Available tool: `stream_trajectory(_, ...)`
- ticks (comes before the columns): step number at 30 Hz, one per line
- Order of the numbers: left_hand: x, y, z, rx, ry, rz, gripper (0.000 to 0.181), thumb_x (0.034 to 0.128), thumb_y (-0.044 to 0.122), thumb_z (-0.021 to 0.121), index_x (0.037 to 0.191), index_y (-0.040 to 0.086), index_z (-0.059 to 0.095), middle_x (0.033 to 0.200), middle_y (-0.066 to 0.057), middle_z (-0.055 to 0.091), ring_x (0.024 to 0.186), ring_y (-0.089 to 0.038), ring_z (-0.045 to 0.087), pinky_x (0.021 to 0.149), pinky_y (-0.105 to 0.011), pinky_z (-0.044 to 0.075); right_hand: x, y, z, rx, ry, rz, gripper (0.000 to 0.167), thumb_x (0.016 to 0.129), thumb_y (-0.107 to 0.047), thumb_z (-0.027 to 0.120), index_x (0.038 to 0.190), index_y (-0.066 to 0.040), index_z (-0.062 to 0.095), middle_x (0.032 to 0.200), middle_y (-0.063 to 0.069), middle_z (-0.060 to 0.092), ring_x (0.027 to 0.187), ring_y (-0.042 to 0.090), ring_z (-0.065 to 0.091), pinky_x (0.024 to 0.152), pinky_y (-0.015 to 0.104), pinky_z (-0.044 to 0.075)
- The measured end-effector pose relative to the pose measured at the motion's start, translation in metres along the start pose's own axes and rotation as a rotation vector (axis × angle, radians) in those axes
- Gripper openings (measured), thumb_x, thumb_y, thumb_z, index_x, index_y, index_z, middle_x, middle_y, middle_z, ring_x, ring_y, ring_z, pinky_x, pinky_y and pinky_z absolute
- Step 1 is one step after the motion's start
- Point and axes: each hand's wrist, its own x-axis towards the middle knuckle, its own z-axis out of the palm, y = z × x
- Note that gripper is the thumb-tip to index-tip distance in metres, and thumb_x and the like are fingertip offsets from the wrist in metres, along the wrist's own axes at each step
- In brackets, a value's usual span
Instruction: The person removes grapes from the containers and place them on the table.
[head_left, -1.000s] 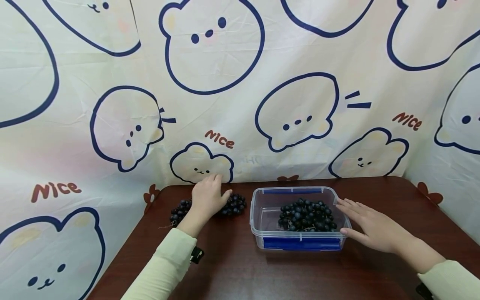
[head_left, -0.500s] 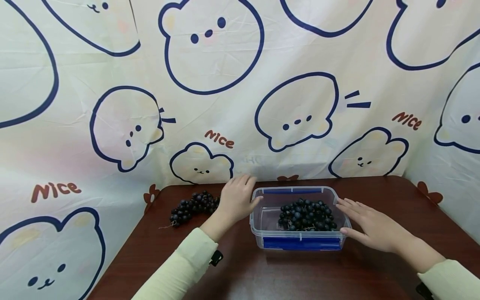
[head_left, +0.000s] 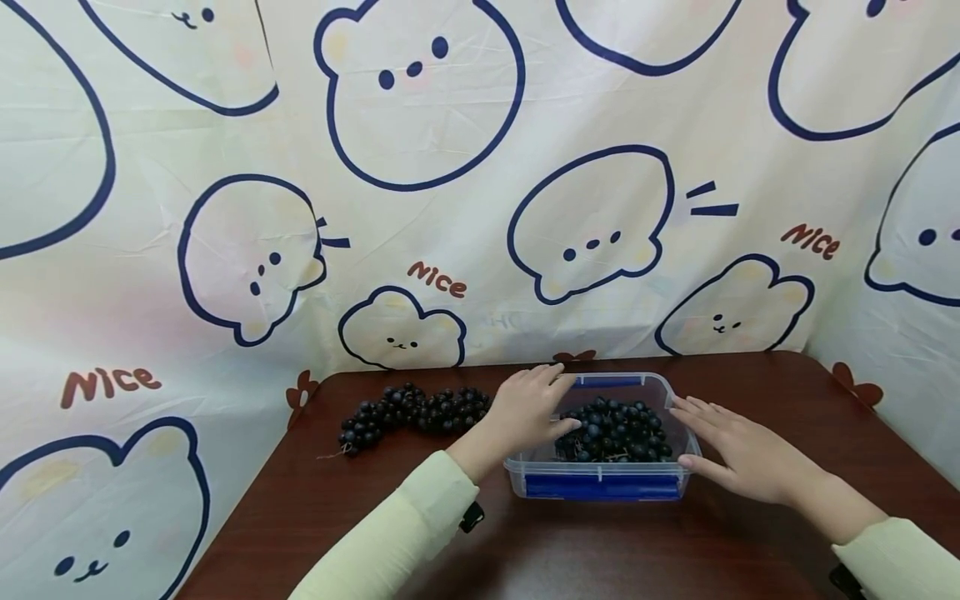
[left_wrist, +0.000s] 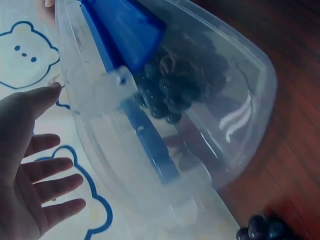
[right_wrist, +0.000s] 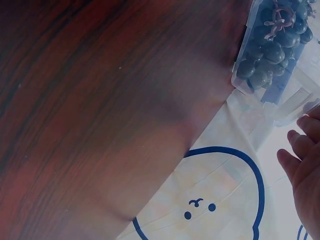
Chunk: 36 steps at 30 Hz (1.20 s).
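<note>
A clear plastic food container [head_left: 517,471] with blue clips stands on the table, a bunch of dark grapes [head_left: 618,429] in its right part. Over its left side hovers my left hand [head_left: 525,410], fingers spread and holding nothing. The left wrist view shows that hand [left_wrist: 35,170] beside the container's wall. My right hand [head_left: 742,450] rests with straight fingers against the container's right rim. More dark grapes [head_left: 408,410] lie on the table left of the container, with a thin stem at the near end.
The dark reddish-brown wooden table [head_left: 555,550] carries everything. Behind it and along both sides hangs a pale cloth [head_left: 480,225] printed with cartoon bears, close against the table's far edge.
My left hand has moved right, from above the loose grapes to over the container, uncovering those grapes, which stay in place. The right hand and container have hardly moved.
</note>
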Motion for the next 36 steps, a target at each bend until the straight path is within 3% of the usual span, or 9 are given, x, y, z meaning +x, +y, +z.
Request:
stream_trajectory(6,0.012,0.011,0.003,-0.129,-0.123,0.024,0.066,0.0912,0.056,0.059,0.143,0.016,0.049,0.143,-0.007,0.049,0.126,-0.018,0.051,0.096,-0.033,0.047,0.0,0.001,0.0,-0.002,0.005,-0.005,0.067,0.093,-0.045,0.062,0.143,-0.004,0.048,0.148,0.02,0.04,0.132,0.042,0.04,0.099,0.062,0.036)
stream_trajectory(13,0.023,0.024,0.01,-0.297,-0.273,-0.022,0.065,0.0904,0.055,0.06,0.144,0.021,0.049,0.143,0.002,0.049,0.126,-0.013,0.05,0.097,-0.031,0.046,0.0,0.002,0.002,0.001,0.005,-0.006,0.067,0.093,-0.047,0.061,0.143,-0.005,0.047,0.148,0.021,0.04,0.132,0.042,0.04,0.099,0.062,0.036)
stream_trajectory(24,0.045,0.041,0.028,-0.532,-0.377,0.003,0.067,0.0864,0.052,0.068,0.143,0.02,0.051,0.14,0.008,0.051,0.126,-0.005,0.047,0.101,-0.026,0.04,-0.001,0.002,0.002,-0.003,0.006,-0.008,0.066,0.093,-0.045,0.061,0.143,-0.005,0.047,0.147,0.021,0.041,0.132,0.042,0.041,0.099,0.062,0.036)
stream_trajectory(36,0.057,0.053,0.042,-0.599,-0.458,0.048,0.06,0.0876,0.04,0.071,0.141,0.019,0.053,0.138,0.009,0.053,0.121,-0.002,0.05,0.098,-0.02,0.041,-0.001,0.002,0.003,0.001,0.005,0.004,0.067,0.093,-0.046,0.061,0.145,-0.006,0.046,0.149,0.02,0.039,0.132,0.041,0.04,0.099,0.062,0.036)
